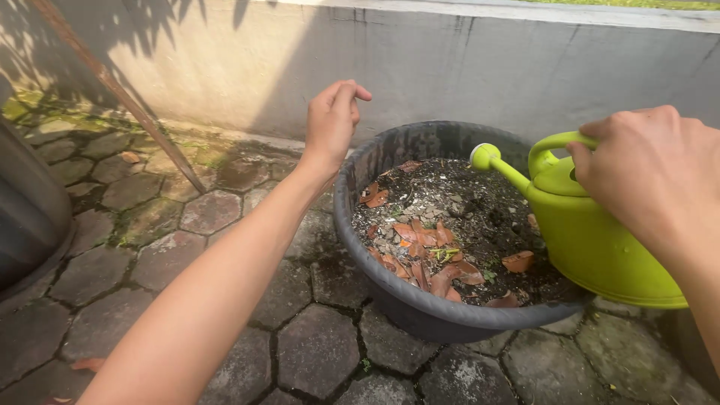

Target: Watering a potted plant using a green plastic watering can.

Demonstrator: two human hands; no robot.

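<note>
Along the far left edge stands a dark curved drum [26,210], and beside it a thin rusty rod [120,97] leans across the pale concrete wall [465,67], throwing shade over the mossy hexagonal paving stones [315,352]. Further right, the left hand [332,120] hangs in the air above the near-left rim of the pot, holding nothing; its fingers are loosely curled, thumb and forefinger drawn close together, palm turned down and away. Just below and to its right sits the dark round pot [420,311], filled with black soil [480,217] strewn with broken terracotta shards [424,236] and dry leaf bits. Over the pot's right side comes the lime-green watering can [600,247], its body resting at or just beyond the right rim, though I cannot tell if it touches. Its long axis runs right to left, with the spout rising up-left to a round rose head [486,156] poised above the middle of the soil. The right hand [652,176] is closed around the can's arched handle at the far right, so that hand is the one on the can, while the left is well apart from it, across the pot.
</note>
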